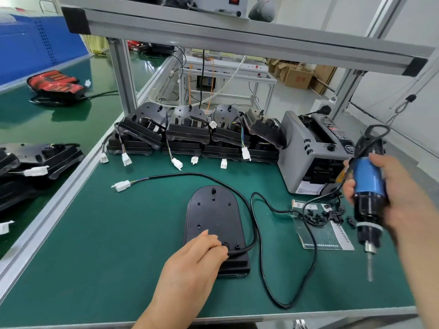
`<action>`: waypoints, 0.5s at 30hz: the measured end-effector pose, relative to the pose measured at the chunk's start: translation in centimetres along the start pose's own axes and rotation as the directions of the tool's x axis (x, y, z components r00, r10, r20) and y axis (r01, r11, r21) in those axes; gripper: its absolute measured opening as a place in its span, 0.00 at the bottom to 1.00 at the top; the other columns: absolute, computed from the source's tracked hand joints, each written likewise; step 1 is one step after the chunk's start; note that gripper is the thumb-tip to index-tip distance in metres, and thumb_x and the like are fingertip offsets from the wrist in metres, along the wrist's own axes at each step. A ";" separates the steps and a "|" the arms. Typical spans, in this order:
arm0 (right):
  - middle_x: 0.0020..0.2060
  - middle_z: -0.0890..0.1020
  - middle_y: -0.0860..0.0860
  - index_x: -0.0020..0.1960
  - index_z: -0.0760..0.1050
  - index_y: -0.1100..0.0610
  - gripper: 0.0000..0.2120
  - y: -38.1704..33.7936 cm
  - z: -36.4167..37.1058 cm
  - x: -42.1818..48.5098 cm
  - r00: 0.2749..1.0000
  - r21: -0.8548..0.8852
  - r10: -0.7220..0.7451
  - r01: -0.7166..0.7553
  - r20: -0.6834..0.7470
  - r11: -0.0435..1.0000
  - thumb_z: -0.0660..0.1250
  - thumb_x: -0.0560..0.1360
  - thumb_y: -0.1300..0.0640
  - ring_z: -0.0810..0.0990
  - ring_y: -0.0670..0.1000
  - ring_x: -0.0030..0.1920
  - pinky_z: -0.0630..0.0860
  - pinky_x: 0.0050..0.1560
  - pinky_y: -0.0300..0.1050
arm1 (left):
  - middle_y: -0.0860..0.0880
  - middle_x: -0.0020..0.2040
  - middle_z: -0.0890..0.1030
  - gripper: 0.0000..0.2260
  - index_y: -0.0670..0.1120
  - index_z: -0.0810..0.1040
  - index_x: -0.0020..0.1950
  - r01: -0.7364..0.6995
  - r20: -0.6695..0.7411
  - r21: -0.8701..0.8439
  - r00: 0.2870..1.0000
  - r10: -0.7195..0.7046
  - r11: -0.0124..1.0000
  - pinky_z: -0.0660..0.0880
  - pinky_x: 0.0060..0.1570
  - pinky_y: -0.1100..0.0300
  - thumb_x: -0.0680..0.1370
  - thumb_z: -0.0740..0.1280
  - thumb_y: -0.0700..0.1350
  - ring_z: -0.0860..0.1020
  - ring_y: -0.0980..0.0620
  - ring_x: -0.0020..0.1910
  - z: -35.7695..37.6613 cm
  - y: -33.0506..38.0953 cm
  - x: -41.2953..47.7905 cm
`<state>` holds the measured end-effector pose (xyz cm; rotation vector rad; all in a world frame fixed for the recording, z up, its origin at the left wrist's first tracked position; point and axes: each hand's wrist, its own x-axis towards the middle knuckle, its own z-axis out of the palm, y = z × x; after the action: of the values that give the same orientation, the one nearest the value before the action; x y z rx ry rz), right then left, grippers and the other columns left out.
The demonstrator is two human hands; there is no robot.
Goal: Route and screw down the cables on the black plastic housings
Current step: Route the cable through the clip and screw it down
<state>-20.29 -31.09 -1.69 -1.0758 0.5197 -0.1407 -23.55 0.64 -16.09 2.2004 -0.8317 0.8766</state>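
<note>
A black plastic housing point(213, 217) lies flat on the green mat in the middle. Its black cable point(248, 203) leaves the housing's near right corner, arcs round the right side and ends in a white connector point(121, 185) at the left. My left hand point(197, 255) rests on the housing's near end, fingers curled and pressing the cable down by a small clamp point(225, 245). My right hand point(380, 198) grips a blue and black electric screwdriver point(367, 193) upright at the right, its bit point(369, 269) pointing down above the mat, well apart from the housing.
Several black housings point(190, 134) with dangling white connectors are stacked along the back. A grey tape dispenser point(313, 153) stands at the back right. Small black clips point(325, 214) lie on a plastic bag point(323, 231). The screwdriver's power cord point(273, 281) loops over the mat. More housings point(35, 160) lie at the left.
</note>
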 end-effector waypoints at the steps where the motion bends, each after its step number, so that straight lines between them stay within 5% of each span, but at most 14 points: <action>1: 0.32 0.78 0.54 0.52 0.72 0.60 0.17 0.8 1.0 -0.4 1.000 0.033 0.000 -0.001 0.025 0.999 0.65 0.74 0.47 0.77 0.48 0.26 0.77 0.25 0.38 | 0.54 0.46 0.73 0.15 0.48 0.74 0.49 0.001 0.003 0.000 1.000 -0.001 1.000 0.71 0.64 0.60 0.69 0.72 0.34 0.79 0.52 0.40 0.0 0.0 0.0; 5: 0.34 0.84 0.56 0.54 0.71 0.61 0.18 3.4 5.0 -1.5 0.996 0.114 -0.057 0.049 0.074 0.992 0.65 0.74 0.47 0.80 0.48 0.29 0.79 0.28 0.39 | 0.52 0.45 0.75 0.18 0.47 0.75 0.49 0.002 0.036 -0.006 0.999 -0.002 1.000 0.71 0.64 0.60 0.67 0.76 0.31 0.79 0.53 0.41 -0.1 0.0 -0.1; 10: 0.30 0.79 0.52 0.47 0.72 0.58 0.18 5.6 9.8 -1.9 0.960 0.290 -0.220 0.164 0.171 0.943 0.74 0.65 0.51 0.76 0.49 0.28 0.78 0.32 0.41 | 0.51 0.44 0.77 0.19 0.47 0.75 0.49 0.010 0.062 -0.008 0.998 -0.009 1.000 0.71 0.65 0.60 0.66 0.76 0.30 0.79 0.52 0.42 -0.2 0.1 -0.2; 15: 0.30 0.77 0.52 0.44 0.71 0.56 0.08 7.3 12.9 -2.0 0.895 0.256 -0.402 0.349 0.195 0.901 0.70 0.73 0.56 0.75 0.50 0.27 0.75 0.32 0.42 | 0.51 0.44 0.77 0.19 0.47 0.75 0.49 0.016 0.076 -0.005 0.997 -0.016 1.000 0.69 0.66 0.62 0.66 0.76 0.30 0.79 0.52 0.42 -0.2 0.2 -0.1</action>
<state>-16.96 -16.59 -2.60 -0.9541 0.0633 -0.3946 -23.86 0.73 -15.99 2.2441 -0.8500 0.7858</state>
